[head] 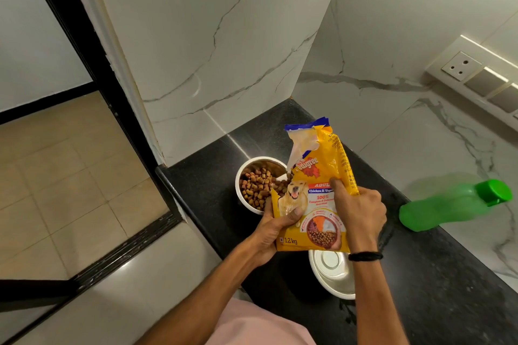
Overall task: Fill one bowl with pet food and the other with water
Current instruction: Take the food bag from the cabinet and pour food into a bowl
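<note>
A yellow pet food bag is held over the black counter, its torn corner tipped toward a steel bowl. Brown kibble fills that bowl and some spills from the bag's opening. My left hand grips the bag's lower left edge, thumb on the front. My right hand clasps the bag's right side. A second steel bowl, with nothing in it, sits nearer me, partly hidden under the bag and my right wrist.
A green capped bottle stands on the black counter by the right marble wall. A socket panel is mounted on that wall. The counter's left edge drops to a tiled floor.
</note>
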